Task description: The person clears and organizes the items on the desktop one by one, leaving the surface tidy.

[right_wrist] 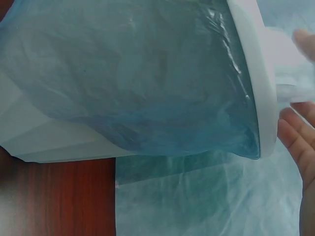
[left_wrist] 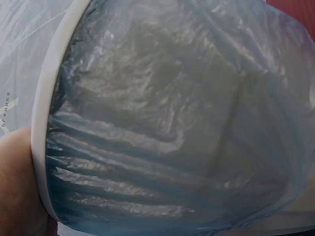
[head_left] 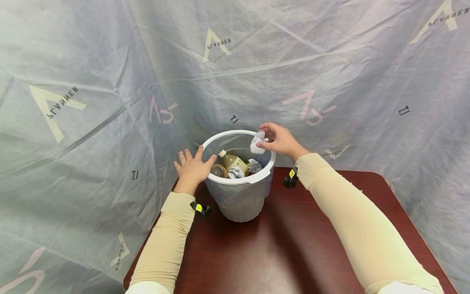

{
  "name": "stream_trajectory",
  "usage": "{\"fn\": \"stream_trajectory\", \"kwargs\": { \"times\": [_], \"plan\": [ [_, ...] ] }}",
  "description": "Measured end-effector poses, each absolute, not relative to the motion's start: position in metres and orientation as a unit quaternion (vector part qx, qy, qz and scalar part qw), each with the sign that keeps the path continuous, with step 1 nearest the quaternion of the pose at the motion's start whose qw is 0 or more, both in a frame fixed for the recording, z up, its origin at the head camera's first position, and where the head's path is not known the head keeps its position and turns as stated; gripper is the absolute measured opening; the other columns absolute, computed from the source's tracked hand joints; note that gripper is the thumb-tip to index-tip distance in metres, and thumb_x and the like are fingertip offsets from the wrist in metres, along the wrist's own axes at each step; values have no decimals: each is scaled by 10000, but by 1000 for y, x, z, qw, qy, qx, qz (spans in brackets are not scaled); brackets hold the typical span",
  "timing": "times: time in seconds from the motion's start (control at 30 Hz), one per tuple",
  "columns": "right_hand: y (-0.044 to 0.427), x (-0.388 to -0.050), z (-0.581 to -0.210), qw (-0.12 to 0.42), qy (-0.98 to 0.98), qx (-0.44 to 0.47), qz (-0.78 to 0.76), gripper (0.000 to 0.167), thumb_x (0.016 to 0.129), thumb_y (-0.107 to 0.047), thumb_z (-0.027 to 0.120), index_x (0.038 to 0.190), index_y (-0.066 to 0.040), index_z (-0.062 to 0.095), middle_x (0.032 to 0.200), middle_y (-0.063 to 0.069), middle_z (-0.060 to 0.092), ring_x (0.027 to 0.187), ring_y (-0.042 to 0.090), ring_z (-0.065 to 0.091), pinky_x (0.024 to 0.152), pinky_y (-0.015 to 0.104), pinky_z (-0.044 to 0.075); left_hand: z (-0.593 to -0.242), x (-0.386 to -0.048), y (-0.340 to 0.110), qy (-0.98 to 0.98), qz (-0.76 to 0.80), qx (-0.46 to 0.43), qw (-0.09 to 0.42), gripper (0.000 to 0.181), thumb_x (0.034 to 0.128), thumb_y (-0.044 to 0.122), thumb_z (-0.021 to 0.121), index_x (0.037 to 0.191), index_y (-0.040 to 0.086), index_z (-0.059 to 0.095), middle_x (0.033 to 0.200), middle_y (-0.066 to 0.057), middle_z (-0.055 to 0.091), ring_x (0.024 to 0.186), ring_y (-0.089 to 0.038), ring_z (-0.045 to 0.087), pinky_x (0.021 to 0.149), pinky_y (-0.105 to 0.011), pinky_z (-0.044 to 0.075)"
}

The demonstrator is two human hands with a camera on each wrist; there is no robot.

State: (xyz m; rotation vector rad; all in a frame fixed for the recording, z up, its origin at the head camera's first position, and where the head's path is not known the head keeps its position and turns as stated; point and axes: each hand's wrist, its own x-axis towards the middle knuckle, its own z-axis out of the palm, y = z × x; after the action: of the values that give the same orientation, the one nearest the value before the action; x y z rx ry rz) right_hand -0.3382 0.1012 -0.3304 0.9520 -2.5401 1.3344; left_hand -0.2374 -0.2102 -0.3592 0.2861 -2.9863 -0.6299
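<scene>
A white trash bin (head_left: pixel 238 204) with a white rim (head_left: pixel 240 180) and a translucent bluish liner (right_wrist: pixel 147 73) stands on the table. My right hand (head_left: pixel 285 141) pinches a crumpled white paper (head_left: pixel 257 145) between thumb and fingers over the bin's right rim; the same paper (right_wrist: pixel 285 64) looks blurred in the right wrist view. At the left rim, my left hand (head_left: pixel 192 169) has its fingers spread, with the thumb side against the rim. Inside the bin lie a capped plastic bottle (head_left: pixel 230 160), crumpled grey paper balls (head_left: pixel 236 172) and a round brownish thing (head_left: pixel 218 170), partly hidden by the rim.
The dark red wooden table (head_left: pixel 235 257) extends toward me and to the right. Grey printed sheeting (head_left: pixel 235 90) hangs behind and on both sides, close to the bin. A small black camera (head_left: pixel 290 179) is strapped at each wrist.
</scene>
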Motion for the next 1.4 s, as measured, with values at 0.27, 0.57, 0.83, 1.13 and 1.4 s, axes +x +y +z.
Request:
{"fn": "stream_trajectory", "kwargs": {
  "times": [0.27,0.57,0.83,1.13,1.4],
  "plan": [
    [108,-335,-333,51,-855,302,418,660,953,-400,692,1498,-96,480,1507,140,498,1378,362,461,1121,529,370,-359,-238,-207,-972,-213,93,37,840,978,728,319,1648,272,100,1650,-301,-61,1503,-454,-192,1146,-694,-103],
    [113,-338,-348,41,-901,291,319,813,969,-492,596,1581,-36,318,1618,182,322,1509,351,254,1210,502,217,-361,-239,-202,-973,-209,90,37,842,976,731,313,1648,270,100,1649,-302,-66,1503,-458,-189,1146,-695,-98],
    [117,-329,-356,-38,-907,306,287,893,1013,-515,516,1612,11,113,1682,204,83,1553,347,66,1231,520,114,-363,-243,-199,-973,-211,87,38,850,969,748,303,1648,278,102,1653,-293,-69,1504,-456,-192,1150,-693,-93],
    [143,-321,-355,-25,-932,261,252,959,983,-636,486,1629,-54,83,1695,149,78,1557,330,58,1224,546,117,-359,-257,-177,-975,-212,62,34,841,968,746,313,1646,296,100,1657,-285,-55,1508,-454,-177,1157,-689,-75],
    [176,-317,-359,-5,-944,228,240,992,965,-698,448,1628,-48,100,1692,152,96,1550,368,71,1198,622,110,-361,-273,-147,-977,-204,42,33,821,969,742,311,1643,307,139,1664,-269,-35,1520,-437,-152,1173,-666,-66]
  ]
}}
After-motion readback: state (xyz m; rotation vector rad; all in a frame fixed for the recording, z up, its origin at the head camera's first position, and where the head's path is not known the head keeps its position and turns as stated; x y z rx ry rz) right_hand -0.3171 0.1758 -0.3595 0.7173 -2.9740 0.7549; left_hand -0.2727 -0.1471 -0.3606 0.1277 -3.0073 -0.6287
